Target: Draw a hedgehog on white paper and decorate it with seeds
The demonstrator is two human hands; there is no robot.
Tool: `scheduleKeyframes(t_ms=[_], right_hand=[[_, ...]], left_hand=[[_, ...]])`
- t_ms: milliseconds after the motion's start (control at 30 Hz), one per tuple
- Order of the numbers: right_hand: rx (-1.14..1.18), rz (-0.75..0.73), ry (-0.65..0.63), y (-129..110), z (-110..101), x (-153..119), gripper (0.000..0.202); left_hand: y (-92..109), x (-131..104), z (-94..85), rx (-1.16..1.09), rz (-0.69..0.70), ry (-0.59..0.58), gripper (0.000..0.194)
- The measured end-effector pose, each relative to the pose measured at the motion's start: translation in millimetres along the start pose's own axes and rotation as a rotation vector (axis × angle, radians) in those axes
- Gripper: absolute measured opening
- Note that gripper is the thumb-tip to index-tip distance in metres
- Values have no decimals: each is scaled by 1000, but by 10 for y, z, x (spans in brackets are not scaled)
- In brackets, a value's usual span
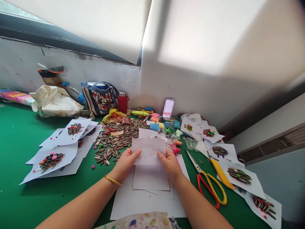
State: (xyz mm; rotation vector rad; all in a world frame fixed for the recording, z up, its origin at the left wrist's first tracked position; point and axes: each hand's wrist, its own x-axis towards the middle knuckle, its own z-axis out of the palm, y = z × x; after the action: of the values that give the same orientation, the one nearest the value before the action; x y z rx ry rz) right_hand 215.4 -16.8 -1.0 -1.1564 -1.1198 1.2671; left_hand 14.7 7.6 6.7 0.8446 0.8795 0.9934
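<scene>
Both of my hands hold up a small white paper card (149, 151) printed with a hedgehog outline. My left hand (125, 163) grips its left edge, thumb on the front. My right hand (169, 161) grips its right edge the same way. A gold bangle (112, 180) sits on my left wrist. Under the card lie more blank white sheets (150, 178) on the green table (28, 190). Just beyond the card spreads a pile of striped sunflower seeds (114, 140).
Finished hedgehog cards with seeds lie stacked at the left (52, 159) and in a row at the right (239, 176). Red and yellow scissors (209, 184) lie right of my right hand. Bags (98, 97), a red flask (123, 102) and coloured clay pieces (154, 122) stand by the wall.
</scene>
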Motion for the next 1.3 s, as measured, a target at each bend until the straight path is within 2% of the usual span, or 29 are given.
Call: scheduleKeyframes(t_ms=[167,367,533,667,1067,1300], right_hand=[[-127,34,52,69,-48,44,42],[-117,25,38,99,-48,44,41],[-108,24,54,92,-39,39,39],[-84,7,25,99,-33,40,40],[-102,-5,25,31,3,17,41],[-132,-29,7,29,17,4,39]], left_hand=[[18,-22,26,59,9,7,51],[15,-16,14,186,13,64,57],[5,1,-7,104,-20,22,50],[1,3,1,37,8,-20,46],[6,-5,3,42,5,-6,52],[15,-6,7,-32,12,4,49]])
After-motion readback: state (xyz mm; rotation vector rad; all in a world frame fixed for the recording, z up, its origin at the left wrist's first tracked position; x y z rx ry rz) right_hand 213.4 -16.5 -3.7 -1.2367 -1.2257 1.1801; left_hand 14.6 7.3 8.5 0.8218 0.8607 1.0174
